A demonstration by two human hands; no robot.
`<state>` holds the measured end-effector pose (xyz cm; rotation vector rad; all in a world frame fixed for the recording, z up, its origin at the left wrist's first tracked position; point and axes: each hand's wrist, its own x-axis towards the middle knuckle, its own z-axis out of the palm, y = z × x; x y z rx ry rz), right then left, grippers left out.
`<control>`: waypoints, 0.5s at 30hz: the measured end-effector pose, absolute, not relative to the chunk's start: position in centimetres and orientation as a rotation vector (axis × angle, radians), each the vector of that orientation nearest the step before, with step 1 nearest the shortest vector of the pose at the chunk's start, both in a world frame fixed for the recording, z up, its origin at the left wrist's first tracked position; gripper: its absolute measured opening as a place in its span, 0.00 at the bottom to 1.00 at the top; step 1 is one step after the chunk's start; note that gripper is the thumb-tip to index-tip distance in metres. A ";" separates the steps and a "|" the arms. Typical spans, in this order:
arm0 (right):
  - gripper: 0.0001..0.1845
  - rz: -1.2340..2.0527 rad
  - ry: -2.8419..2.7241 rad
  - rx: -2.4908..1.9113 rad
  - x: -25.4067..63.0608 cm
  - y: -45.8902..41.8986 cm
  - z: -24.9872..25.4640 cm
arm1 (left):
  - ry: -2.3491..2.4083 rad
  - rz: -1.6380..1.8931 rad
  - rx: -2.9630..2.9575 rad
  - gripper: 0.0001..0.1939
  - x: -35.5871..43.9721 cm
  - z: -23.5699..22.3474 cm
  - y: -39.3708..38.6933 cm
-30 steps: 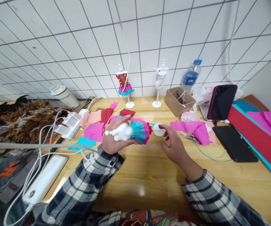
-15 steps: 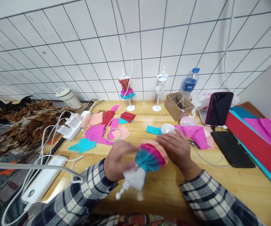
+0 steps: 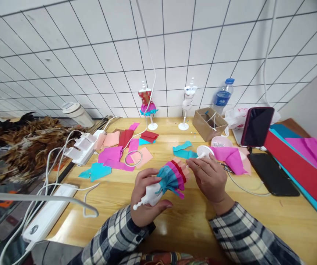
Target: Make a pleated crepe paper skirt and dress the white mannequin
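A small white dress-form mannequin (image 3: 152,194) lies tilted over the table, its neck knob toward the lower left. Around its waist is a gathered crepe-paper skirt (image 3: 172,175) in turquoise, magenta, red and peach layers. My left hand (image 3: 142,217) cradles the torso, fingers over the top edge and thumb held away below. My right hand (image 3: 212,180) is closed about the stand rod past the skirt's hem; the round white base (image 3: 205,150) shows above its fingers. A turquoise paper piece (image 3: 185,151) lies just left of that base.
Behind stand a dressed mannequin (image 3: 149,106) and a bare one (image 3: 187,99). Paper scraps (image 3: 110,155) and a ring (image 3: 133,158) lie left, near power strips (image 3: 57,206) and cables. A cardboard box (image 3: 206,127), bottle (image 3: 221,97), phones (image 3: 274,175) and paper sheets (image 3: 299,158) are right.
My left hand, blurred beside the skirt before, now supports the mannequin's torso from below. The skirt's layers have tipped to the right, and the base has shifted slightly right.
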<state>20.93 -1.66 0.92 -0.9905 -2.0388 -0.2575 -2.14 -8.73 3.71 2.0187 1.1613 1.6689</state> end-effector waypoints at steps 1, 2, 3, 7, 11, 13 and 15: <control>0.19 -0.259 -2.042 -0.986 21.0 -1.7 0.9 | 1.154 1.680 2.042 0.30 -2.3 4.1 -8.6; 0.19 -0.263 -2.044 -0.978 21.0 -1.7 1.0 | 1.132 1.708 2.030 0.32 -2.4 4.4 -8.5; 0.19 -0.268 -2.046 -0.967 21.0 -1.7 1.0 | 1.100 1.733 2.005 0.34 -2.5 4.7 -8.4; 0.19 -0.269 -2.064 -0.969 20.6 -1.8 1.4 | 1.079 1.711 1.951 0.19 -2.4 5.3 -8.5; 0.19 -0.019 -1.914 -1.067 19.3 -3.3 3.5 | 1.276 1.872 1.747 0.15 -2.2 5.1 -8.9; 0.18 0.278 -1.727 -1.027 18.7 -4.7 5.0 | 1.291 1.988 1.696 0.16 -2.2 4.8 -8.9; 0.11 0.637 -1.781 -0.910 18.1 -6.1 6.4 | 1.295 2.065 1.711 0.17 -2.2 4.7 -8.9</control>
